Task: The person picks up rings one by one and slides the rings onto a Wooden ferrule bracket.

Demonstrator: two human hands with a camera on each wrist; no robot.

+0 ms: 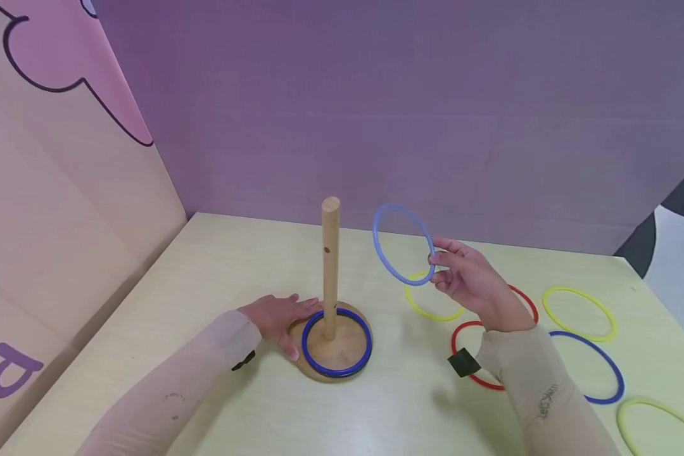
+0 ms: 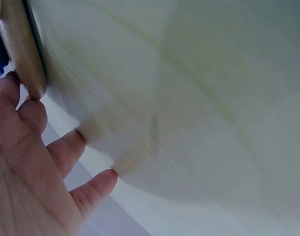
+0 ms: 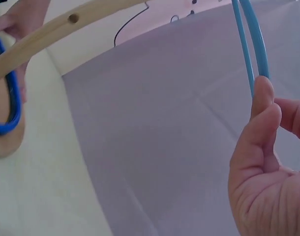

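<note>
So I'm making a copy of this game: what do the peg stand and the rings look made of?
Peg stand: likely unpainted wood, matte, with pale tan grain. Light blue ring pinched by the right hand: probably plastic, thin, smooth, evenly coloured.

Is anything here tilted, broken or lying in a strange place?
Nothing stands out. The wooden peg stands upright on its round base, with a dark blue ring lying flat around it. The loose rings lie flat on the table.
</note>
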